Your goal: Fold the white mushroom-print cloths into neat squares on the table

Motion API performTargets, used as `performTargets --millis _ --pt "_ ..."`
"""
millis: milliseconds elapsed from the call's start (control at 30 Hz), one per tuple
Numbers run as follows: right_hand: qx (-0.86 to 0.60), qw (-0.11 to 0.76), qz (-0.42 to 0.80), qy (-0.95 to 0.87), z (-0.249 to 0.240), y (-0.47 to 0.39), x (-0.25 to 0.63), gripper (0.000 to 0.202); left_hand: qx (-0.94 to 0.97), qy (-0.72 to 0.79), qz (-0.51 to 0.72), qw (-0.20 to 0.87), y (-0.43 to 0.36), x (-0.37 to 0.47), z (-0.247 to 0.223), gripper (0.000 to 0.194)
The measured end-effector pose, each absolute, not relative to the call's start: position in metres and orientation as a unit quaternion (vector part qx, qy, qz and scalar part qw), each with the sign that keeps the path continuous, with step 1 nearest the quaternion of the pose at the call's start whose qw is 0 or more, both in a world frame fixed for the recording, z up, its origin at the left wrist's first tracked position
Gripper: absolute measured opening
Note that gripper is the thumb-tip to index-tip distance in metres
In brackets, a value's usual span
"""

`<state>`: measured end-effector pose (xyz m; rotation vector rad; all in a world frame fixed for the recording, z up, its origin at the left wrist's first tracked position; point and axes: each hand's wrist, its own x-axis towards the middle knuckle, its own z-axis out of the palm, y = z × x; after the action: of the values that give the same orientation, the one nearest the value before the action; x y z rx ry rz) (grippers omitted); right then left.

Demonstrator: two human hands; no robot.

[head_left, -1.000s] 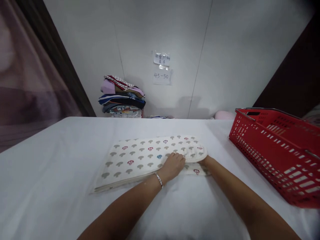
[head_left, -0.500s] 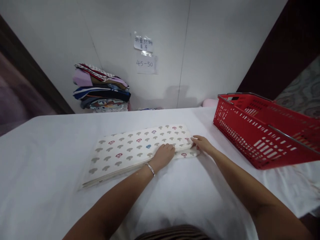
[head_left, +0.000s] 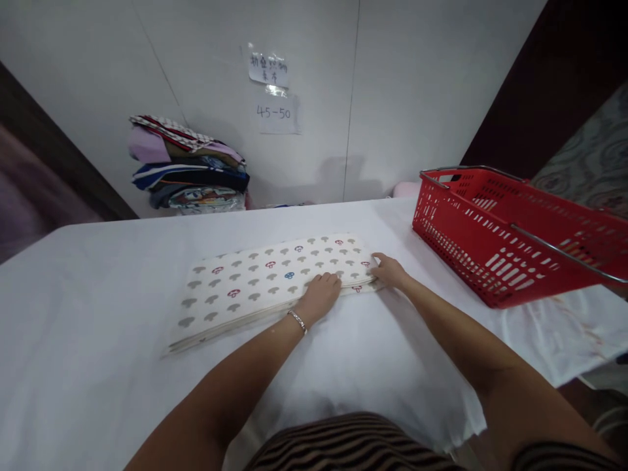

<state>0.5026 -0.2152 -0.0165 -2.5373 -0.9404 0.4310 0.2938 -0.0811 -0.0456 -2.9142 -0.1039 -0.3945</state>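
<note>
1. The left hand point(head_left: 321, 296) lies palm-down on the front edge, fingers close together; the right hand point(head_left: 391, 271) is at the right end, fingertips against the corner. Whether either one grips, I cannot tell.
2. The mushroom-print cloth point(head_left: 260, 278) lies mid-frame on the white-covered table point(head_left: 98, 281), already folded into a long, layered strip. Near the right hand a lower layer peeks out, so evening that edge seems left.
3. Against one second ago, the rounded right end lies flatter, and the right hand has come out from beneath it.
</note>
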Motion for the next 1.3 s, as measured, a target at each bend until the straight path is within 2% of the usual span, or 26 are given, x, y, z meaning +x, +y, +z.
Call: performTargets --millis 100,167,233,333,433,633,867,1000,1300 --pt "-0.900 0.138 0.039 -0.411 -0.014 -0.217 0.490 0.058 -0.986 -0.055 -0.133 0.087 -0.086 0.292 -0.045 0.022" --pt "-0.843 0.156 -0.026 -0.514 -0.012 -0.216 0.476 0.050 -0.985 -0.072 -0.137 0.075 -0.090 0.291 -0.043 0.028" --pt "-0.750 0.192 -0.027 -0.633 -0.013 -0.214 0.461 0.045 -0.984 -0.090 -0.141 0.064 -0.094 0.289 -0.042 0.031" --pt "-0.661 0.220 0.015 -0.717 -0.023 -0.213 0.444 0.040 -0.982 -0.115 -0.139 0.050 -0.098 0.287 -0.042 0.023" --pt "-0.656 0.228 -0.001 -0.720 -0.037 -0.213 0.442 0.033 -0.981 -0.131 -0.137 0.047 -0.099 0.281 -0.042 0.018" --pt "-0.645 0.216 -0.052 -0.731 -0.049 -0.213 0.449 0.031 -0.978 -0.158 -0.128 0.047 -0.091 0.264 -0.038 0.026" --pt "-0.676 0.124 -0.071 -0.723 -0.037 -0.214 0.438 0.028 -0.966 -0.226 -0.124 0.034 -0.070 0.228 -0.034 0.024" --pt "-0.674 0.080 -0.107 -0.726 -0.032 -0.200 0.422 0.035 -0.962 -0.233 -0.135 0.052 -0.060 0.205 -0.034 0.027" --pt "-0.625 0.089 -0.143 -0.762 -0.042 -0.177 0.406 0.028 -0.972 -0.172 -0.129 0.095 -0.049 0.188 -0.033 0.022"
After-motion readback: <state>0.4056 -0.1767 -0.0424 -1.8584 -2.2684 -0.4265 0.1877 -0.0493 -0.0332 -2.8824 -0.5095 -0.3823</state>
